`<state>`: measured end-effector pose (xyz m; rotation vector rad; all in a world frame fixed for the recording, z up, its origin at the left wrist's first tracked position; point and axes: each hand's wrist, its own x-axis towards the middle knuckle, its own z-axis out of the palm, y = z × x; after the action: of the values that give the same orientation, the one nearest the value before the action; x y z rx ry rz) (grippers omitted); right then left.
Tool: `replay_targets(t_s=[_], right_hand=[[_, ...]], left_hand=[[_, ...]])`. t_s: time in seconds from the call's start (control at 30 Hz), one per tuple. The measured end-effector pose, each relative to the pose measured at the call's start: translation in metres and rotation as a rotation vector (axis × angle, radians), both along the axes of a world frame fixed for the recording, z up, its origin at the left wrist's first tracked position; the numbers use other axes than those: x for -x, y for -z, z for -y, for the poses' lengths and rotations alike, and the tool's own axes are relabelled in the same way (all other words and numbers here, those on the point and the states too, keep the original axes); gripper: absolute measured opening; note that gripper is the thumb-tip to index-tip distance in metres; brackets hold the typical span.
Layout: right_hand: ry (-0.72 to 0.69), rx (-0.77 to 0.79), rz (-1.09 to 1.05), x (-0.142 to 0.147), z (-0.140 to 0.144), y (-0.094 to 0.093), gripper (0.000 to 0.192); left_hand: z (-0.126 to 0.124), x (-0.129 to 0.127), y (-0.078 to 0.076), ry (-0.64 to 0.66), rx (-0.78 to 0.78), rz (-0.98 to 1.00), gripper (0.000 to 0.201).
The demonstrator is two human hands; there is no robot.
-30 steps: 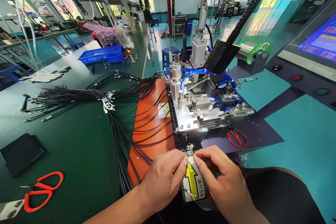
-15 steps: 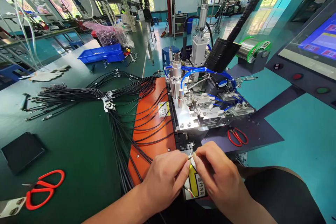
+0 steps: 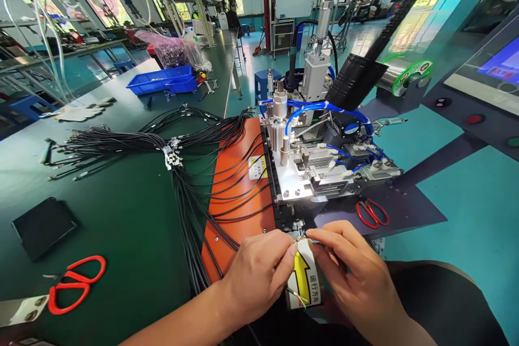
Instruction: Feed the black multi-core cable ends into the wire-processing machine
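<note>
My left hand (image 3: 263, 265) is closed, its thumb and index finger pinching the end of a black cable above a white label with a yellow arrow (image 3: 300, 275). Fine coloured wires (image 3: 301, 235) fan out at that end, beside the fingertips. My right hand (image 3: 352, 265) meets these wires with its index fingertip and thumb close together, partly hiding what lies between them. Below my left hand, a second stripped cable end (image 3: 299, 297) with thin coloured wires sticks out over the label. Just beyond the fingertips is a small metal fixture (image 3: 298, 225) of the machine.
The machine (image 3: 320, 167) with blue air tubes stands ahead. Black cables (image 3: 186, 238) run over an orange plate (image 3: 239, 205) and the green table. Red-handled scissors (image 3: 77, 286) lie at left, red-handled snips (image 3: 372, 213) at right. A solder spool (image 3: 405, 75) and screen sit behind.
My right fingers have shifted right and loosened from the tight pinch, showing more of the arrow label and the spread wires. My left hand keeps its pinch. The view has turned slightly left.
</note>
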<state>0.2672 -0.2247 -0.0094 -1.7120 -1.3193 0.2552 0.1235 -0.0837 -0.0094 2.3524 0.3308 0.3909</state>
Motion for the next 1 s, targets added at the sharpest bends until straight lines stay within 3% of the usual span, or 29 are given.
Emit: replay_targets(t_s=[0.2, 0.63, 1.0], right_hand=[[0.002, 0.013, -0.136, 0.002, -0.001, 0.003, 0.019], [0.206, -0.009, -0.194, 0.023, -0.008, 0.003, 0.012], [0.274, -0.017, -0.289, 0.037, -0.016, 0.011, 0.013]], left_hand=[[-0.001, 0.001, -0.001, 0.001, 0.011, 0.002, 0.027], [-0.002, 0.000, -0.005, -0.010, 0.081, -0.024, 0.033], [0.000, -0.001, -0.007, -0.026, 0.048, -0.012, 0.033]])
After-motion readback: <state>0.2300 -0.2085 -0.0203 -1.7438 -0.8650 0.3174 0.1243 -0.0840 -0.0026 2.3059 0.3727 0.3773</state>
